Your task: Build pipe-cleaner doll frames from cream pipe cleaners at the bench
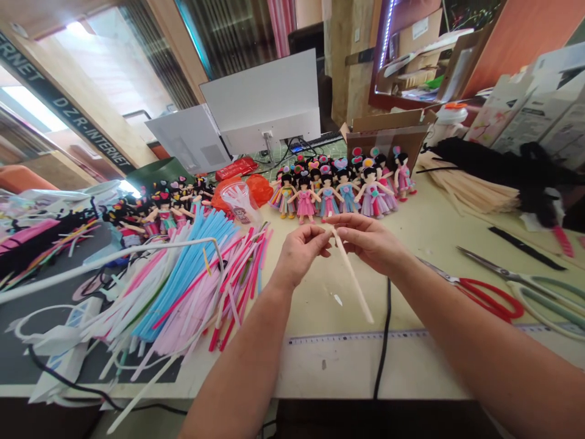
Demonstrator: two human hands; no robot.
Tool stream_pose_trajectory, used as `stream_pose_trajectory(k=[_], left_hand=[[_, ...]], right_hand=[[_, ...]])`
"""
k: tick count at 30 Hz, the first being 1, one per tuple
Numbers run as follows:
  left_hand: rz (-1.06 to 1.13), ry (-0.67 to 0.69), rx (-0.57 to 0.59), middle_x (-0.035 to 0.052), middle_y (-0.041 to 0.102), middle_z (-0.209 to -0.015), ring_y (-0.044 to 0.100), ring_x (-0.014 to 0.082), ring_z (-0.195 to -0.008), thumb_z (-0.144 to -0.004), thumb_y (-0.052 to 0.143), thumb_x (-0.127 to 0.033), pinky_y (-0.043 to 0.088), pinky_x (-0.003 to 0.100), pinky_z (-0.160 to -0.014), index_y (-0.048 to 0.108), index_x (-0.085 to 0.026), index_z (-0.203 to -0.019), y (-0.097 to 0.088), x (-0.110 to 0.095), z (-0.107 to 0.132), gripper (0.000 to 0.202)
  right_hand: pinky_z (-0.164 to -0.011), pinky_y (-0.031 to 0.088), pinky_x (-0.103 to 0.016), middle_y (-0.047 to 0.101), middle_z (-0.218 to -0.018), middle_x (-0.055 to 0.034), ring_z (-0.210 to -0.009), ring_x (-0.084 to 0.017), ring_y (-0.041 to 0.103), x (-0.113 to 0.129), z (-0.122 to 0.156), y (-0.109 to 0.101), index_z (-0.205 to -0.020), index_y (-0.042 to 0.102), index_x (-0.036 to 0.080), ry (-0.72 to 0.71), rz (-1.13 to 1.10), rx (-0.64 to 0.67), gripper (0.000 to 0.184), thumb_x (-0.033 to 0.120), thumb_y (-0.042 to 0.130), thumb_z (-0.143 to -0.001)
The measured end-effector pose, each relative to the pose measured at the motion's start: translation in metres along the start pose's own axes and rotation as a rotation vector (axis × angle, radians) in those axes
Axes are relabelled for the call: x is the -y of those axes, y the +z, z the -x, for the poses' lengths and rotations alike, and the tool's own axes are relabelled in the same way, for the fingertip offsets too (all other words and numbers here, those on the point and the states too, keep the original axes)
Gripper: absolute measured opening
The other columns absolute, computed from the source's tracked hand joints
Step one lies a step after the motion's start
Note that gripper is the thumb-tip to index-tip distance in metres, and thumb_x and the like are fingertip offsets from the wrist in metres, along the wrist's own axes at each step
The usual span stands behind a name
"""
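Cream fuzzy stem (353, 279) held up, on the near side of the dolls (326, 196).
Left hand (299, 250) and right hand (371, 241) both pinch its upper end; blue stems (185, 274) lie left of the dolls, red-handled scissors (485, 296) to their right and nearer.

Tabletop (423, 239) lies open beside the right hand (371, 242), between upper-centre dolls (327, 196) and lower-right red-handled scissors (466, 285); pipe cleaners (177, 286) crowd centre left.
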State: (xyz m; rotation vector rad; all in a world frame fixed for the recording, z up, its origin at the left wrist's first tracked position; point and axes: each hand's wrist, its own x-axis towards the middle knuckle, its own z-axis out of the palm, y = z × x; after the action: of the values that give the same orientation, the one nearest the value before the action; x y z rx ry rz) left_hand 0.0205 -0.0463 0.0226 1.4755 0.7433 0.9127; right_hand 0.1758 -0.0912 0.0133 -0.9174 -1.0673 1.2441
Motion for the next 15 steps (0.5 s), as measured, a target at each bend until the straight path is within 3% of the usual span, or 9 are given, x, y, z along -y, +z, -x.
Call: stream_pose_trajectory(k=[10, 15], left_hand=[[0.009, 0.097, -0.013, -0.0026, 0.056, -0.064, 0.052, 0.0085, -0.06, -0.074, 0.068, -0.036, 0.046, 0.024, -0.062, 0.059, -0.016, -0.07, 0.0026, 0.0032, 0.0002, 0.023], [0.024, 0.118, -0.02, -0.002, 0.055, -0.064, 0.05, 0.0088, -0.059, -0.076, 0.067, -0.037, 0.044, 0.024, -0.06, 0.06, -0.016, -0.075, 0.0041, 0.0063, -0.0005, 0.023]], right_hand=[[-0.062, 0.048, -0.027, 0.056, -0.08, 0.0003, -0.07, -0.011, 0.051, -0.0032, 0.0008, 0.008, -0.098, 0.074, 0.026, -0.22, 0.196, -0.104, 0.029, 0.034, 0.075, -0.07], [-0.066, 0.05, -0.03, 0.057, -0.089, -0.0012, -0.073, -0.013, 0.053, -0.0085, 0.0001, 0.0094, -0.111, 0.069, 0.028, -0.286, 0.228, -0.138, 0.04, 0.04, 0.072, -0.073]])
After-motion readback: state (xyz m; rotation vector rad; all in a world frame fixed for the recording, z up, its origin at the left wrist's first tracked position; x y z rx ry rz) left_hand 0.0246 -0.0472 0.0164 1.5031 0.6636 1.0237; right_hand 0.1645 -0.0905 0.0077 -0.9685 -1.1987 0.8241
